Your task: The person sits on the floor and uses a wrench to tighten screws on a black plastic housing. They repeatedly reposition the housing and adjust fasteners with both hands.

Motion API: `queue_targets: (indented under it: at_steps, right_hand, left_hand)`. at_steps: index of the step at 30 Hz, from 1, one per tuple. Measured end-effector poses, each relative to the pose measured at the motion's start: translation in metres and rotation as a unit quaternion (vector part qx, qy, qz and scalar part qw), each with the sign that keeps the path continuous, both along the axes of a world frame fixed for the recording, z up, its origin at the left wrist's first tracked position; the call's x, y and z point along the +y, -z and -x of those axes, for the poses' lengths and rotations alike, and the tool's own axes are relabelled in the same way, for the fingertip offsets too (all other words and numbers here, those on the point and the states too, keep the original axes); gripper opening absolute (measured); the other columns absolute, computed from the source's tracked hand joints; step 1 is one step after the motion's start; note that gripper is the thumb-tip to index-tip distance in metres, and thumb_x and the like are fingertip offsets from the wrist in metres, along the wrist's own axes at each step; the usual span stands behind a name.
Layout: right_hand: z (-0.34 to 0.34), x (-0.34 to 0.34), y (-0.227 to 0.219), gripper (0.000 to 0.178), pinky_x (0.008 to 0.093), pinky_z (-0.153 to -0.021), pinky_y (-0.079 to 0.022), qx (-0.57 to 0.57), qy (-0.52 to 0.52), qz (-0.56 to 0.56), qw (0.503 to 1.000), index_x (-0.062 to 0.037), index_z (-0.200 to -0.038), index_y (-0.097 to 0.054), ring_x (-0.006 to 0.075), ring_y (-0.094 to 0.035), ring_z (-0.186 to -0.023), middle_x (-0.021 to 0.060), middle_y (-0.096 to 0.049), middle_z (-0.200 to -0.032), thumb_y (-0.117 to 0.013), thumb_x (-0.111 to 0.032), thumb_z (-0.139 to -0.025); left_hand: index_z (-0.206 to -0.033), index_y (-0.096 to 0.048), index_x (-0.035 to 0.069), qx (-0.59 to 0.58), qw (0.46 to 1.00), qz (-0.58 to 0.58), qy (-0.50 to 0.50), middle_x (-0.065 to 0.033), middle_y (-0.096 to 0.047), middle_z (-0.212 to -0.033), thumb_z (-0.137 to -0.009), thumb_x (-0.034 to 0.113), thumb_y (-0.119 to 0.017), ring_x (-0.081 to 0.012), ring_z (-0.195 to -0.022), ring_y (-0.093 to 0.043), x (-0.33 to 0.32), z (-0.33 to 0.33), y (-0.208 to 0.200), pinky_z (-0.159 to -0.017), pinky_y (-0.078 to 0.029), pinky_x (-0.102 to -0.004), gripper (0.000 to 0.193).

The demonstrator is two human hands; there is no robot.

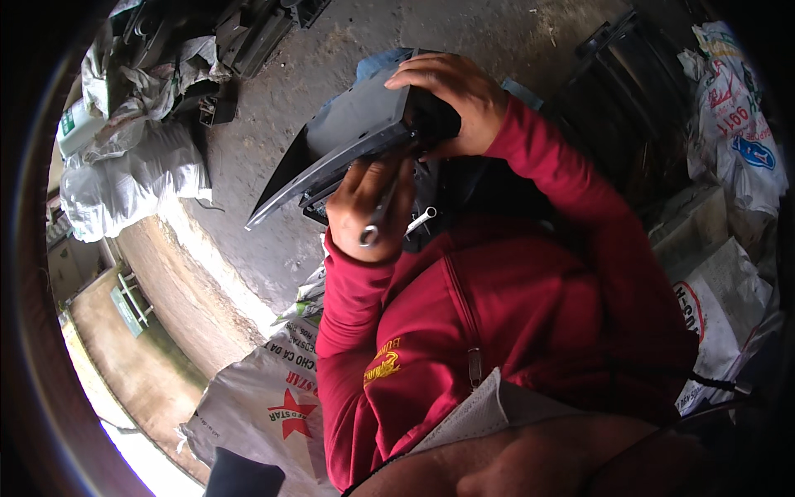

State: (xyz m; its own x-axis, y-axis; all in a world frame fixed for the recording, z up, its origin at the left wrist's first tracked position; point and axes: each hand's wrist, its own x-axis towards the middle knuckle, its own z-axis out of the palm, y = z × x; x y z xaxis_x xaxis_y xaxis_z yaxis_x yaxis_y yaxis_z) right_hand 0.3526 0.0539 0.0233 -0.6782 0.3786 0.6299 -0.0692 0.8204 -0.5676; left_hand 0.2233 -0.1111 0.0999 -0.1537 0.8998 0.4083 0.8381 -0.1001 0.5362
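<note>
A black box-like part [358, 112] with a wide flat face and a long thin edge is held up in front of me. My right hand [464, 95] grips its right end, fingers over the top and thumb underneath. Below the part, my left hand [368, 203] is closed round a metal wrench [372, 232], whose ring end shows by my wrist. The wrench's other end is hidden under my fingers, against the part's underside. A pale tubular metal tool [421, 220] pokes out just right of my left hand.
Silvery plastic-wrapped bundles [137, 174] and a white jug [79, 128] are at the left. Dark panels [629, 91] lean at the upper right, beside a printed white sack [733, 116]. Another sack [257, 406] lies at lower left. Dark concrete floor [257, 157] spreads beyond.
</note>
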Motion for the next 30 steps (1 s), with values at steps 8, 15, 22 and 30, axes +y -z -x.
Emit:
queue_targets:
  at_steps: [8,15,22,30]
  right_hand:
    - [0.005,0.011,0.015,0.062,0.0477,-0.108,-0.041,0.032,-0.071,-0.046,0.996,-0.0077,-0.136,-0.051,0.0362,-0.054,-0.125,0.0140,-0.058,-0.132,-0.072,-0.036,-0.085]
    - [-0.008,0.006,0.016,0.086,0.0475,-0.106,-0.043,0.004,-0.052,-0.010,0.999,-0.0048,-0.135,-0.048,0.0368,-0.054,-0.126,0.0156,-0.056,-0.134,-0.091,-0.028,-0.065]
    - [0.000,0.006,0.012,0.090,0.0474,-0.106,-0.044,0.009,-0.066,0.006,0.998,-0.0059,-0.135,-0.048,0.0365,-0.054,-0.126,0.0143,-0.057,-0.134,-0.093,-0.021,-0.059]
    - [-0.002,0.017,0.022,0.070,0.0487,-0.104,-0.044,0.004,-0.062,-0.038,0.997,-0.0037,-0.136,-0.047,0.0369,-0.055,-0.125,0.0154,-0.058,-0.131,-0.079,-0.031,-0.080]
  left_hand:
    - [-0.092,-0.074,0.013,0.204,0.969,0.136,-0.023,-0.0069,-0.068,-0.090,-0.079,0.017,-0.066,-0.0226,-0.074,-0.068,0.011,-0.031,-0.011,-0.058,-0.055,-0.0352,0.016]
    - [-0.085,-0.074,0.005,-0.033,0.998,-0.016,0.048,-0.0129,-0.070,-0.080,-0.083,0.013,-0.067,-0.0306,-0.073,-0.070,0.010,0.002,0.037,-0.067,-0.057,-0.0381,0.011]
    - [-0.097,-0.074,0.000,-0.279,0.955,-0.097,0.030,-0.0153,-0.073,-0.089,-0.091,0.014,-0.068,-0.0300,-0.077,-0.071,0.000,0.011,0.062,-0.068,-0.056,-0.0359,0.016]
    - [-0.085,-0.071,0.008,0.073,0.996,0.026,-0.034,-0.0114,-0.068,-0.076,-0.077,0.020,-0.067,-0.0282,-0.065,-0.069,0.011,-0.020,0.019,-0.056,-0.055,-0.0388,0.016]
